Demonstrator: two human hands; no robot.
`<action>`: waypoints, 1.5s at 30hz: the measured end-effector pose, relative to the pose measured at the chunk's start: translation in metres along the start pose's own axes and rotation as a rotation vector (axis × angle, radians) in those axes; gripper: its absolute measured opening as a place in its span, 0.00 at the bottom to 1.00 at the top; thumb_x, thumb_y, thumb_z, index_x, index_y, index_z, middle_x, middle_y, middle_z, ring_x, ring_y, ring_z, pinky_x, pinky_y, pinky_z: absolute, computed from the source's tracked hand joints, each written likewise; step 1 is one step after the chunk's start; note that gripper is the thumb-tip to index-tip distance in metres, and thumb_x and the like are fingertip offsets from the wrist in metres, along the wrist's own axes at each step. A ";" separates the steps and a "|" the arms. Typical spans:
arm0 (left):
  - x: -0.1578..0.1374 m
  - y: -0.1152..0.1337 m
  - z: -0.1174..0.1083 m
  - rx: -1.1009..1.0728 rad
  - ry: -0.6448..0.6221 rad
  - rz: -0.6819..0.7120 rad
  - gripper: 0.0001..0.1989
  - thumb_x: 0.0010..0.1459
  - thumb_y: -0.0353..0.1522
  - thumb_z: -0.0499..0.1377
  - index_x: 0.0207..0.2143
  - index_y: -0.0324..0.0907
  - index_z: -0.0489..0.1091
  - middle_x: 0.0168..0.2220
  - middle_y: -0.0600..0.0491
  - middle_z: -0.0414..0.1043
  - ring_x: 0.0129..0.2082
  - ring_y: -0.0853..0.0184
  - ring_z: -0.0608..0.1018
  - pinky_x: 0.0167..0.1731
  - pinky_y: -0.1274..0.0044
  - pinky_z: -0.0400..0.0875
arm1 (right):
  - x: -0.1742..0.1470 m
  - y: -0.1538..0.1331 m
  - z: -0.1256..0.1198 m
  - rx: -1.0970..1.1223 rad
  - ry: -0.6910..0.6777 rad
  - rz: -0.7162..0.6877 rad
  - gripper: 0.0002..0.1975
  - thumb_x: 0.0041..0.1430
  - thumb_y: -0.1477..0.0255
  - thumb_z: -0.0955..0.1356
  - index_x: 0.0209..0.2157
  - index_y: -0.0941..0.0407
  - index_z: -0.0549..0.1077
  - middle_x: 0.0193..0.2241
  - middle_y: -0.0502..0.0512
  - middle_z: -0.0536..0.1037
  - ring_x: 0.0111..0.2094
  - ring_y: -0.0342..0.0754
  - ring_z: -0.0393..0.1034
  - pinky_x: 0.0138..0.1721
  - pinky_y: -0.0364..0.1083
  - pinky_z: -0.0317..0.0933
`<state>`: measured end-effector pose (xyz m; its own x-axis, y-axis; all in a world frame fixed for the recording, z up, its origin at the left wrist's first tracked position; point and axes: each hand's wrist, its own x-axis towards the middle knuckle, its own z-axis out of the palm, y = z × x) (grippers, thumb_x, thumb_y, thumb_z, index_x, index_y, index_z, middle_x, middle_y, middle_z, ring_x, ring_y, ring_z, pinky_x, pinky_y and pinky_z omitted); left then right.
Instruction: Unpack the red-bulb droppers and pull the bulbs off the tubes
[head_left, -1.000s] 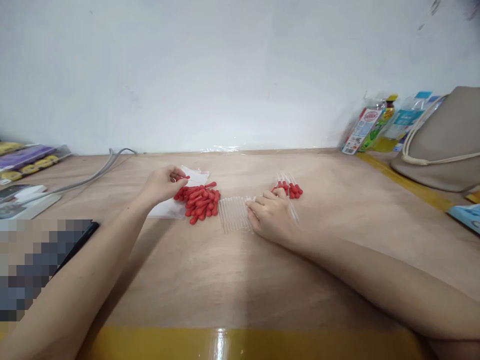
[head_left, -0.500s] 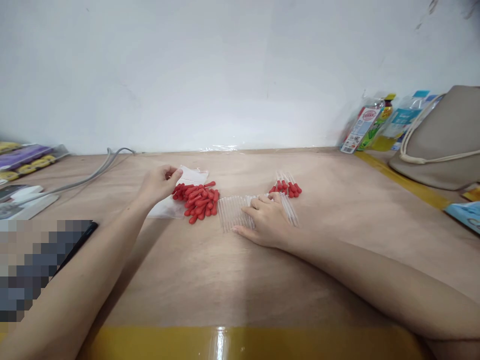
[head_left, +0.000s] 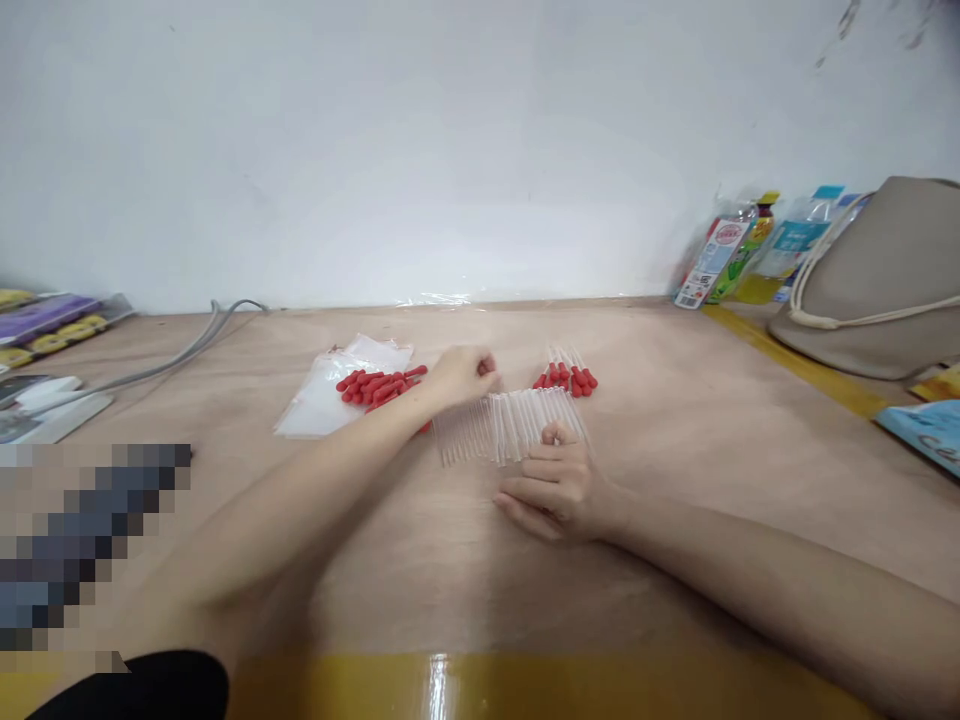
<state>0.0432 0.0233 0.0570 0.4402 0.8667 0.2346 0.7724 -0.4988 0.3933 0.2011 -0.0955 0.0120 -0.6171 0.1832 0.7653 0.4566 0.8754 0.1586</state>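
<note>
My left hand (head_left: 466, 374) is over the far left end of a row of clear, thin glass tubes (head_left: 517, 425). Its fingers are curled together, and whatever they may hold is hidden. My right hand (head_left: 559, 485) is by the near right side of the row, fingers bent inward; what lies in them, if anything, cannot be made out. Left of the tubes, partly behind my left forearm, is a pile of red rubber bulbs (head_left: 379, 386) on white plastic bags (head_left: 311, 398). Several droppers with red bulbs (head_left: 568, 374) lie beyond the row, bulbs towards me.
At the back right stand a drink carton (head_left: 711, 265), bottles (head_left: 799, 245) and a grey drawstring bag (head_left: 870, 280). A blue packet (head_left: 926, 435) lies at the right edge. A grey cable (head_left: 180, 350) and purple-yellow packs (head_left: 52, 320) are on the left. The wall (head_left: 465, 150) bounds the back.
My left hand has moved right, from the bags and red bulbs to the tubes. My right hand has drawn back towards me off the row, and its fingers have curled.
</note>
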 end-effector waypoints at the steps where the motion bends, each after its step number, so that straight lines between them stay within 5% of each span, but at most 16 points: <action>1: 0.009 0.007 0.008 -0.006 -0.017 0.000 0.07 0.47 0.34 0.57 0.26 0.40 0.70 0.26 0.53 0.72 0.27 0.68 0.73 0.29 0.78 0.65 | -0.001 0.001 0.001 0.013 -0.001 0.013 0.14 0.55 0.72 0.64 0.17 0.57 0.67 0.13 0.44 0.64 0.19 0.38 0.51 0.30 0.45 0.44; 11: 0.054 0.056 0.042 -0.094 -0.165 -0.111 0.14 0.42 0.42 0.62 0.20 0.39 0.68 0.21 0.52 0.70 0.28 0.65 0.73 0.31 0.76 0.66 | -0.005 0.006 0.007 0.026 -0.054 0.023 0.16 0.56 0.71 0.62 0.16 0.57 0.67 0.12 0.45 0.64 0.18 0.38 0.52 0.30 0.46 0.43; 22: 0.051 0.053 0.044 -0.313 -0.163 -0.278 0.17 0.51 0.33 0.58 0.13 0.39 0.61 0.13 0.53 0.62 0.16 0.71 0.66 0.21 0.76 0.62 | -0.003 0.007 0.006 -0.021 -0.076 0.078 0.17 0.57 0.70 0.61 0.16 0.57 0.67 0.13 0.45 0.65 0.19 0.38 0.53 0.32 0.46 0.44; 28: 0.030 0.034 0.015 -0.311 0.040 -0.292 0.08 0.49 0.31 0.57 0.20 0.40 0.62 0.22 0.52 0.67 0.25 0.68 0.71 0.27 0.75 0.64 | -0.006 0.012 0.006 -0.115 -0.007 0.271 0.16 0.55 0.70 0.63 0.15 0.57 0.68 0.13 0.47 0.64 0.20 0.39 0.53 0.31 0.45 0.44; 34: -0.032 0.004 -0.013 -0.312 0.165 -0.162 0.07 0.53 0.35 0.54 0.31 0.41 0.61 0.28 0.53 0.69 0.28 0.68 0.72 0.29 0.76 0.65 | -0.008 0.014 0.007 -0.110 0.006 0.336 0.12 0.55 0.70 0.64 0.20 0.56 0.72 0.16 0.48 0.66 0.23 0.41 0.56 0.33 0.46 0.47; 36: -0.060 -0.002 -0.017 -0.290 0.177 -0.029 0.07 0.56 0.36 0.52 0.33 0.42 0.61 0.31 0.53 0.69 0.29 0.69 0.72 0.29 0.76 0.66 | -0.007 0.015 0.006 -0.128 0.056 0.387 0.08 0.54 0.69 0.64 0.28 0.55 0.74 0.22 0.50 0.70 0.27 0.43 0.60 0.35 0.47 0.50; 39: -0.097 -0.009 -0.016 -0.130 0.200 0.134 0.06 0.57 0.35 0.51 0.33 0.41 0.62 0.31 0.53 0.69 0.31 0.68 0.72 0.30 0.76 0.65 | -0.004 0.017 0.004 -0.182 0.144 0.446 0.16 0.53 0.67 0.65 0.43 0.57 0.71 0.36 0.58 0.72 0.37 0.49 0.65 0.40 0.49 0.53; 45: -0.122 -0.026 0.004 0.034 0.377 0.365 0.05 0.56 0.31 0.53 0.36 0.41 0.64 0.33 0.51 0.71 0.34 0.66 0.72 0.37 0.72 0.66 | -0.001 0.023 0.006 -0.136 -0.039 0.321 0.21 0.55 0.62 0.64 0.49 0.54 0.67 0.47 0.58 0.71 0.50 0.53 0.62 0.54 0.56 0.46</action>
<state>-0.0283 -0.0692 0.0145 0.4928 0.5706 0.6569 0.6170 -0.7615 0.1986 0.2087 -0.0727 0.0110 -0.4510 0.4592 0.7653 0.7109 0.7033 -0.0030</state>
